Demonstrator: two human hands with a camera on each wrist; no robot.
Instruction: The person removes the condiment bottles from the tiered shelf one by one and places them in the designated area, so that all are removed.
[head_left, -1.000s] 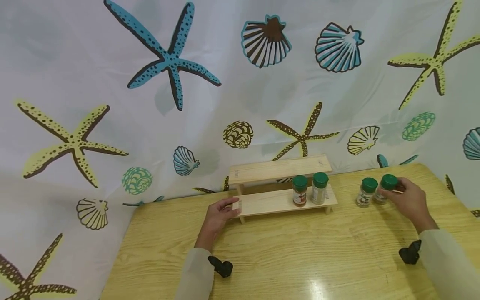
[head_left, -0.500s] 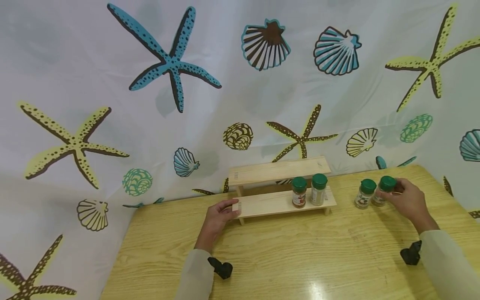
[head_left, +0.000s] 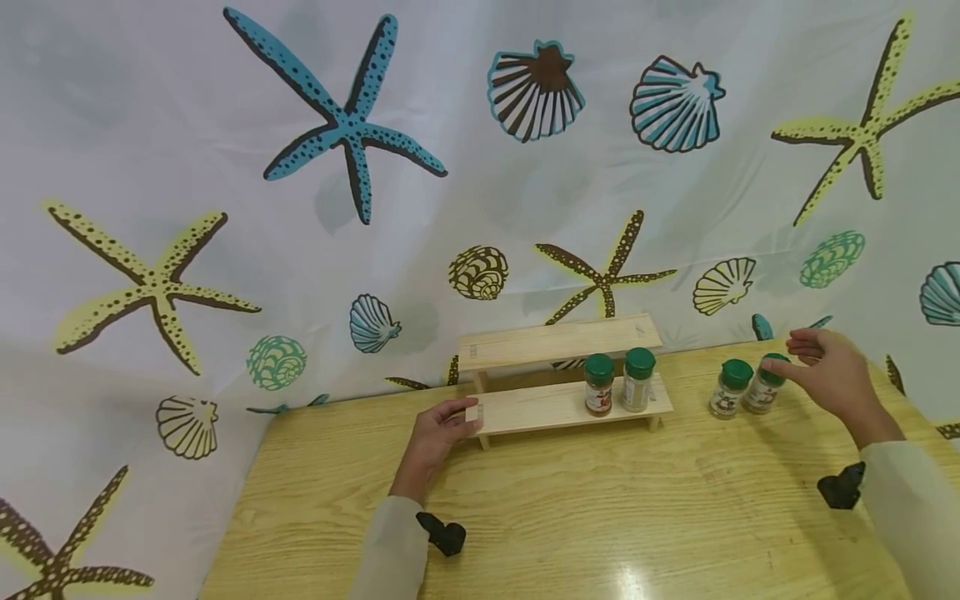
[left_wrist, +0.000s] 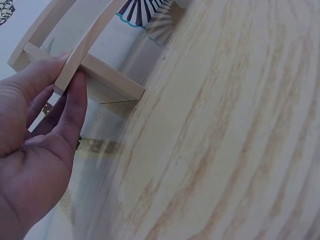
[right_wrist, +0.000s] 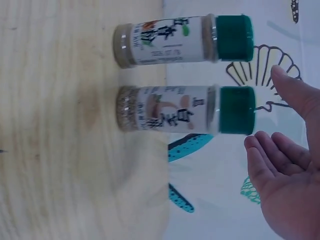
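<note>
My left hand (head_left: 438, 429) pinches the left end of the lower board of a two-tier wooden shelf (head_left: 532, 406); in the left wrist view, thumb and fingers close on the board's edge. Two green-capped spice jars stand on that board's right half, one reddish (head_left: 598, 386) and one pale (head_left: 637, 382). Farther right on the table, two more spice jars stand side by side, a left one (head_left: 728, 390) and a right one (head_left: 764, 387). By the right jar's cap is my right hand (head_left: 836, 375), thumb and fingers apart, holding nothing; the right wrist view shows both jars upright with labels.
The wooden table (head_left: 570, 508) carries everything. Behind it hangs a white cloth (head_left: 420, 242) printed with starfish and shells, close to the shelf's back. The upper board (head_left: 558, 342) rises behind the lower one.
My right hand has let go of the right spice jar and moved slightly up and right. That jar stays beside its neighbour. The left hand keeps its grip on the shelf.
</note>
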